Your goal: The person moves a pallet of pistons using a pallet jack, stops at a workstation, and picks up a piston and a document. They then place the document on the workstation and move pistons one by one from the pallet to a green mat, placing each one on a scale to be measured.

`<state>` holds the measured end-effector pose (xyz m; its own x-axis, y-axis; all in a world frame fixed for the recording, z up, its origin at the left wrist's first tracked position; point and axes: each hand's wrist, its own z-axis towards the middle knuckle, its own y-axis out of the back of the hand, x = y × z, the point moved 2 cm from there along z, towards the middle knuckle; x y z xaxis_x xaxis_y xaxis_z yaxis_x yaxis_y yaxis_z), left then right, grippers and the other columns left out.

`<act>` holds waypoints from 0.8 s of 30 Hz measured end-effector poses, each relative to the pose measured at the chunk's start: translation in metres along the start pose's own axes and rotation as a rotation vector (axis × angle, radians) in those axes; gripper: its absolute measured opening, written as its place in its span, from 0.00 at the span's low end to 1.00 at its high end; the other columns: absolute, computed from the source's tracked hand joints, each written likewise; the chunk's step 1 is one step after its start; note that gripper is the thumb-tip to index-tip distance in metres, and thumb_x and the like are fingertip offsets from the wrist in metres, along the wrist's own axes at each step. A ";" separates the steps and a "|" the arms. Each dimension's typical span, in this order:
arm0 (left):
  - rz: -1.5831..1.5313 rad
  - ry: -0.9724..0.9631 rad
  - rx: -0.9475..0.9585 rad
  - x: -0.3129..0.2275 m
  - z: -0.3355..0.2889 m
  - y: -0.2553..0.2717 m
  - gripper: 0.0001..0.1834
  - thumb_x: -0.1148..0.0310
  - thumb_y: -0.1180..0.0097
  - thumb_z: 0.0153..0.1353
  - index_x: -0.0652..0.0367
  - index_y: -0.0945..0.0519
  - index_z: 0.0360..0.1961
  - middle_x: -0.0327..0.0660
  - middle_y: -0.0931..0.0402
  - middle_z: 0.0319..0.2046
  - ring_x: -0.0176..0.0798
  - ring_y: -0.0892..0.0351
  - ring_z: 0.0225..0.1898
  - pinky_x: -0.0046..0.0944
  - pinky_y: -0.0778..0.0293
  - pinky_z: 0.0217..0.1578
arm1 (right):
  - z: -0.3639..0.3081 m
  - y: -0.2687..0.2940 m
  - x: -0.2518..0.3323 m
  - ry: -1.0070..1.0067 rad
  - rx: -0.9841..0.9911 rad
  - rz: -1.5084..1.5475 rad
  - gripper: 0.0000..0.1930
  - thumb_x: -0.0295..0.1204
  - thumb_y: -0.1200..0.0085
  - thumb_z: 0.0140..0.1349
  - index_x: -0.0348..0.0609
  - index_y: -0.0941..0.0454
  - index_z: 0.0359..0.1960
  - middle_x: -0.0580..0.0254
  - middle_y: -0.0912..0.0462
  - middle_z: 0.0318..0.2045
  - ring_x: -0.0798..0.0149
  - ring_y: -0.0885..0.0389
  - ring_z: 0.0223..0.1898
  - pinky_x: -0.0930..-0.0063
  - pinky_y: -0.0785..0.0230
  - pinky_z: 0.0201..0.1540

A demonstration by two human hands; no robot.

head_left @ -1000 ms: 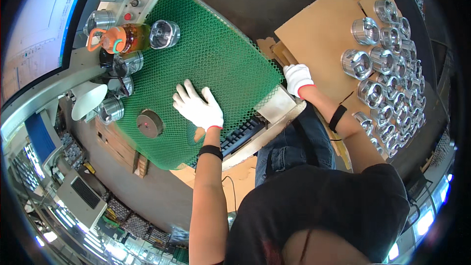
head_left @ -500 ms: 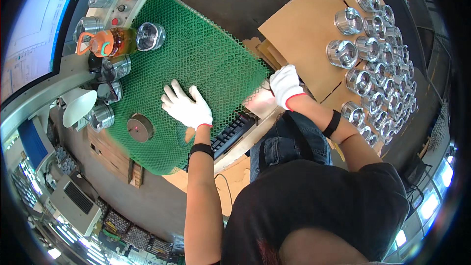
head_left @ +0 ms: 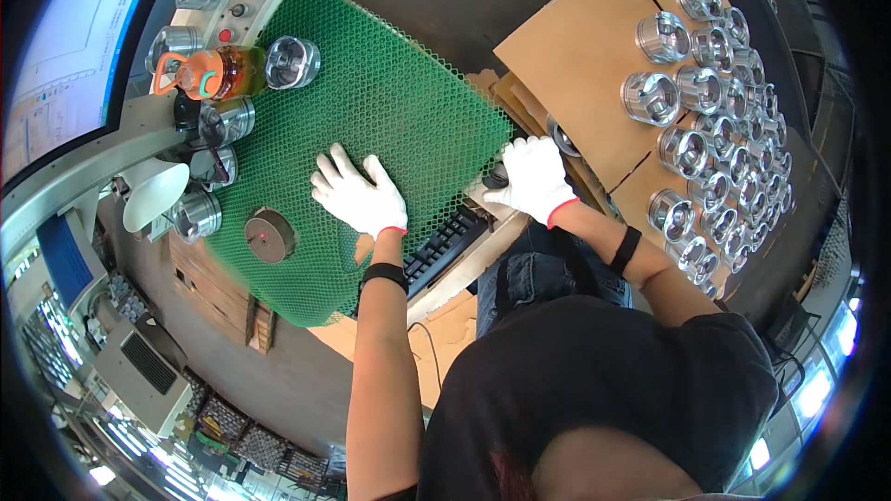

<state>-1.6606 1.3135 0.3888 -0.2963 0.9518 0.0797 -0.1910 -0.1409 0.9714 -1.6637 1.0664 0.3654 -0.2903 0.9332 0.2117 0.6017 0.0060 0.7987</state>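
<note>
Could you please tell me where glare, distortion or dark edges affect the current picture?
Head view: fisheye bending curves the monitor's lower edge; bright glints mark the metal parts; bright patches glare near the lower right rim; corners fall to black; the gloved left hand looks fairly sharp.

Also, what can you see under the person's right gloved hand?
Part of a dark rounded object shows at the left edge of the right hand, near the green mesh mat. Whatever else lies beneath the hand is covered, so the object's kind is unclear.

Gloved left grip (head_left: pixel 360 193) lies on green mesh (head_left: pixel 380 83); right grip (head_left: pixel 535 180) touches dark mouse (head_left: pixel 497 175)
</note>
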 end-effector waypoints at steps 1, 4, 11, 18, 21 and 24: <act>0.009 -0.008 -0.003 0.001 0.000 0.000 0.27 0.59 0.47 0.58 0.64 0.27 0.56 0.56 0.32 0.57 0.59 0.34 0.54 0.56 0.40 0.58 | -0.005 -0.002 -0.001 0.018 -0.081 0.060 0.36 0.63 0.36 0.43 0.41 0.21 0.40 0.56 0.21 0.34 0.57 0.23 0.40 0.62 0.37 0.43; 0.010 -0.015 0.011 0.004 -0.001 0.000 0.27 0.59 0.47 0.58 0.64 0.27 0.56 0.56 0.31 0.56 0.59 0.34 0.53 0.56 0.40 0.57 | -0.026 -0.016 -0.009 0.062 -0.275 0.158 0.38 0.58 0.32 0.42 0.39 0.24 0.45 0.56 0.23 0.35 0.55 0.23 0.40 0.60 0.35 0.46; 0.005 -0.020 0.051 0.001 0.007 -0.003 0.27 0.58 0.48 0.60 0.63 0.28 0.57 0.56 0.31 0.56 0.59 0.34 0.54 0.56 0.40 0.58 | -0.031 -0.037 -0.015 -0.010 -0.207 0.126 0.32 0.52 0.30 0.41 0.40 0.26 0.41 0.56 0.22 0.35 0.55 0.21 0.40 0.61 0.32 0.43; 0.068 0.028 0.066 0.037 0.014 -0.015 0.30 0.50 0.54 0.67 0.58 0.30 0.62 0.55 0.32 0.62 0.62 0.32 0.59 0.60 0.38 0.61 | -0.006 -0.023 0.033 -0.038 -0.063 0.343 0.30 0.54 0.31 0.42 0.39 0.25 0.33 0.52 0.20 0.28 0.53 0.19 0.31 0.57 0.31 0.36; 0.101 -0.015 -0.011 0.048 0.020 -0.033 0.30 0.46 0.59 0.70 0.55 0.30 0.64 0.52 0.32 0.63 0.61 0.33 0.61 0.59 0.38 0.62 | 0.007 -0.055 0.046 0.035 -0.342 0.464 0.30 0.53 0.31 0.42 0.37 0.26 0.32 0.53 0.20 0.28 0.51 0.18 0.32 0.56 0.30 0.38; 0.108 -0.039 -0.032 0.060 0.034 -0.043 0.31 0.47 0.60 0.70 0.57 0.32 0.64 0.52 0.33 0.63 0.64 0.33 0.60 0.61 0.38 0.61 | 0.019 -0.046 0.050 -0.008 -0.290 0.495 0.30 0.54 0.32 0.43 0.38 0.26 0.33 0.53 0.20 0.28 0.51 0.18 0.34 0.58 0.30 0.40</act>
<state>-1.6382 1.3862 0.3591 -0.2806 0.9402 0.1932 -0.1894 -0.2515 0.9491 -1.6916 1.1195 0.3287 -0.0200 0.8026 0.5962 0.4358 -0.5297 0.7276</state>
